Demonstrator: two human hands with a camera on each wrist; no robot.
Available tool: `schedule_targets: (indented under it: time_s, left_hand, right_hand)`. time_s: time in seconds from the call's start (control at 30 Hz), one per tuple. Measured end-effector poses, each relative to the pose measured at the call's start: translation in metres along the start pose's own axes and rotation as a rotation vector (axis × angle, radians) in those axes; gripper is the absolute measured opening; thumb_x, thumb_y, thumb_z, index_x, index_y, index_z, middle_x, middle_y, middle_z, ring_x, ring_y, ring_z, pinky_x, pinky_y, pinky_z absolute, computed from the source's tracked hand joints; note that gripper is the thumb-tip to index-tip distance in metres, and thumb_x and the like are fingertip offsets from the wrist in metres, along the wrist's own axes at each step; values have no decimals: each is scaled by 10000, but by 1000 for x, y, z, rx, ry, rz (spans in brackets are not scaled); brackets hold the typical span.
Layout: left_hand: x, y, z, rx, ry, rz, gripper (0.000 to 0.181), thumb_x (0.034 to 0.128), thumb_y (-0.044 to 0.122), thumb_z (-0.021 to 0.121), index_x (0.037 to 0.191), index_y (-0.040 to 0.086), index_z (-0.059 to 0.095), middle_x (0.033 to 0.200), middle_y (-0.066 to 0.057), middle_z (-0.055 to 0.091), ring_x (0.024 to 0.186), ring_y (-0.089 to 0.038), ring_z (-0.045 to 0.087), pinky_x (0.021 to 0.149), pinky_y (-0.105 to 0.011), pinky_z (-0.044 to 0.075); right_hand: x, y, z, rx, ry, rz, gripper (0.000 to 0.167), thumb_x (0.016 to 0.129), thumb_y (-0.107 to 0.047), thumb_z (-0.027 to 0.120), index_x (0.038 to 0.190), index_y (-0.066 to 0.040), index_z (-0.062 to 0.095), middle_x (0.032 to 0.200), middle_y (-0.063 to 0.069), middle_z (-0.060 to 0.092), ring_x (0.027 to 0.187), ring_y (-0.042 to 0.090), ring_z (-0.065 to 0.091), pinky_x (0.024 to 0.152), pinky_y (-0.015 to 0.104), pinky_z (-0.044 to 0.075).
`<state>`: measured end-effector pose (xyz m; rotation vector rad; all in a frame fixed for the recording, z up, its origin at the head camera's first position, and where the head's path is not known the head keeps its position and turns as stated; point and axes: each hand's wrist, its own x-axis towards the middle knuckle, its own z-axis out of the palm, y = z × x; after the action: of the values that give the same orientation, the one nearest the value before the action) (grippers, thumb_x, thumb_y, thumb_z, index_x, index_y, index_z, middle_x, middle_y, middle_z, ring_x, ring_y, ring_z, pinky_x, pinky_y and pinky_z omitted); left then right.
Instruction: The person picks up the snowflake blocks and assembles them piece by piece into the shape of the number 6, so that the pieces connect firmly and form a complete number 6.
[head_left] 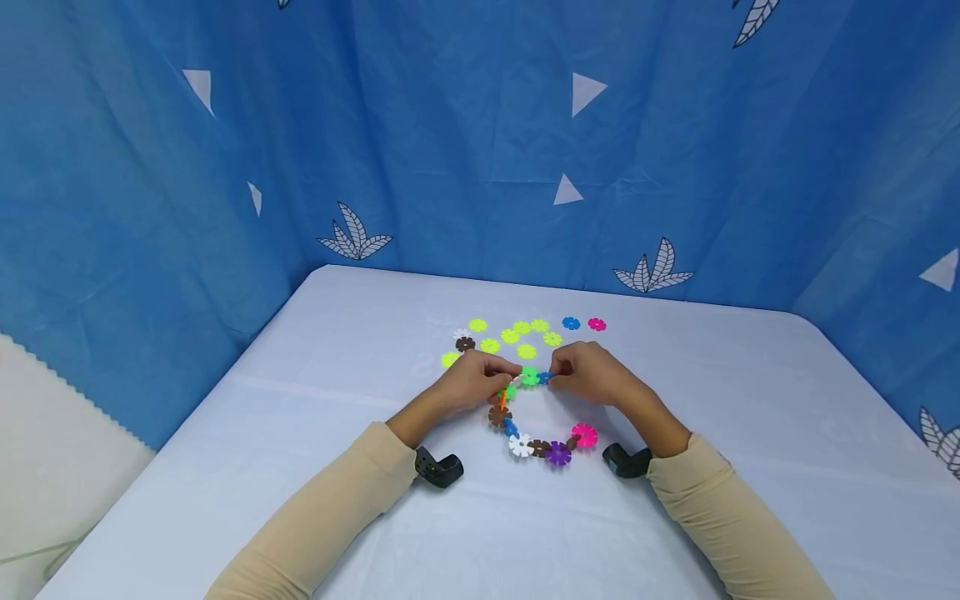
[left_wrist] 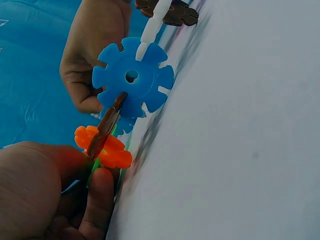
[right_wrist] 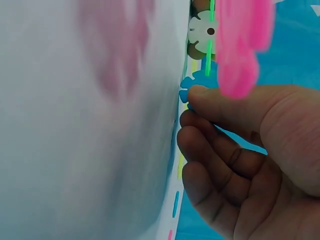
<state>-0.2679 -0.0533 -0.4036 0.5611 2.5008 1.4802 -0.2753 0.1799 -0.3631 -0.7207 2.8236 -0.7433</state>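
A curved chain of linked flower-shaped discs lies between the hands, with a white disc (head_left: 521,445), a purple disc (head_left: 558,453) and a pink disc (head_left: 585,435) at its near end. The left hand (head_left: 471,380) pinches the chain's upper left part by the green and orange discs; in the left wrist view its thumb and finger meet beside an orange disc (left_wrist: 116,154), below a large blue disc (left_wrist: 132,77). The right hand (head_left: 592,372) pinches a blue disc (head_left: 545,378) at the chain's far end, against a green disc (head_left: 529,377). Thumb and forefinger hold that blue disc (right_wrist: 186,90) in the right wrist view.
Several loose yellow discs (head_left: 510,336) lie on the white table (head_left: 375,333) beyond the hands, with a loose blue disc (head_left: 572,323) and a pink one (head_left: 597,324) to their right. A brown disc (head_left: 465,343) and a white one are behind the left hand. Blue curtains surround the table.
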Motion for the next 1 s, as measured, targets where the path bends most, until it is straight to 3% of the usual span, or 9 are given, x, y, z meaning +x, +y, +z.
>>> schedule_targets:
  time_s: [0.1,0.33,0.57,0.8,1.0]
  left_hand:
    - [-1,1,-1,-19,-14,-5,244,1006,105,626,1217,93,747,827,-36,668,619,-133,511,584,-260,410]
    - [-2,2,-3,-59,-30,-32,229,1010,103,627,1197,110,759,955,7,698,634,-120,529,589,-247,426]
    - [-4,-1,-2,-83,-42,-15,241,1016,83,609,1213,85,747,933,-21,691,611,-121,536,587,-248,441]
    - [-1,-3,1,-72,-34,10,245,1021,104,610,1226,102,744,1061,3,702,666,-124,549,638,-256,475]
    - [-1,-4,-1,-71,-32,13,240,1023,112,608,1217,120,749,1150,6,695,797,-139,593,692,-264,512]
  right_hand:
    - [0,-1,1,-2,5,4,144,876,-53,776,783,-116,686,702,-15,595,700,186,532,625,317,474]
    - [0,-1,2,20,9,-39,161,867,-24,776,769,-105,679,681,-11,575,663,178,515,590,299,447]
    - [2,-1,4,26,-6,-34,147,882,-28,761,788,-101,674,714,-14,591,673,177,515,602,305,450]
    - [-1,9,-4,53,-102,34,142,883,-83,787,979,-77,683,814,16,605,795,201,556,714,321,506]
    - [-2,32,-13,148,-160,88,232,894,-115,785,1091,-69,673,840,55,590,800,225,545,696,329,489]
